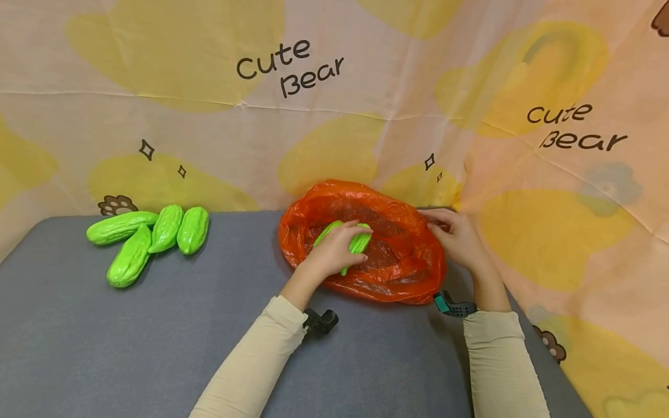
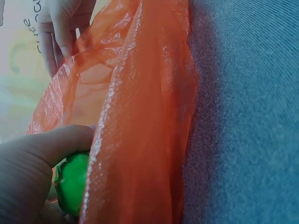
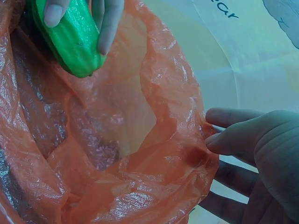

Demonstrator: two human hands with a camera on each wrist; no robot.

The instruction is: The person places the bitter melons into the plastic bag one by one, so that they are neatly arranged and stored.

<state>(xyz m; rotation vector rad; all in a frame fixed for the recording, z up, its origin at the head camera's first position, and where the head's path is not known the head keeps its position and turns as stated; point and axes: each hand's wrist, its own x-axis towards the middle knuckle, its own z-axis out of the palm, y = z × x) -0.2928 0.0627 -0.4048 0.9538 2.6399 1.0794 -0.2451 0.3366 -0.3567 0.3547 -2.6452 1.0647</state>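
An orange-red plastic bag (image 1: 402, 278) lies with its mouth spread wide. Over the mouth, my left hand (image 1: 334, 247) grips a bright green, ridged bitter melon (image 1: 359, 242); green also shows on the hand's other side, and I cannot tell whether that is a second one. The melon's tapered end (image 3: 79, 56) points into the bag in the right wrist view. In the left wrist view the bag's side covers part of the melon (image 2: 72, 184). My right hand (image 1: 460, 238) pinches the bag's right rim, thumb inside and some fingers behind the plastic.
Several more green bitter melons (image 1: 167, 229) lie together at the back left of the grey table (image 1: 157, 348). A printed cloth (image 1: 209, 133) hangs right behind the table and along its right side. Dark bands with cameras (image 1: 321, 321) sit on both wrists.
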